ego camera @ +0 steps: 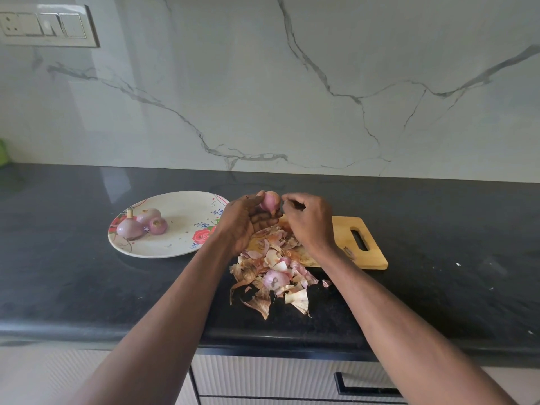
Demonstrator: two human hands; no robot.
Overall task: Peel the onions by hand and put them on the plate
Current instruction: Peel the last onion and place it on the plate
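Overhead, three peeled onions (142, 225) on one plate (181, 244), both hands (left (244, 222), right (309, 219)) gripping a fourth onion (269, 201).

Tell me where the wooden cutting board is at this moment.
In the head view the wooden cutting board lies on the dark counter, right of the plate, under the right hand, with the onion peels covering its left end.
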